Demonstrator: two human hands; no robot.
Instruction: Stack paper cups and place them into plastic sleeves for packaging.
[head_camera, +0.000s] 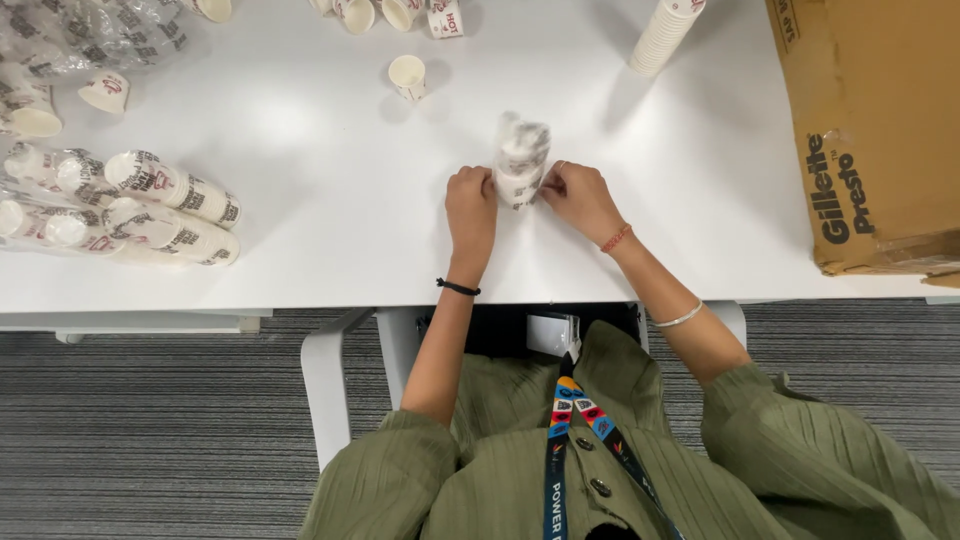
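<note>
A short stack of white printed paper cups in a clear plastic wrap stands on the white table in front of me. My left hand grips its lower left side with closed fingers. My right hand pinches the wrap at its lower right side. A black band is on my left wrist, an orange thread and a silver bangle on my right arm.
Wrapped sleeves of printed cups lie at the table's left. A single loose cup lies beyond my hands, more cups at the far edge, a tall bare cup stack at the back right. A large cardboard box fills the right side.
</note>
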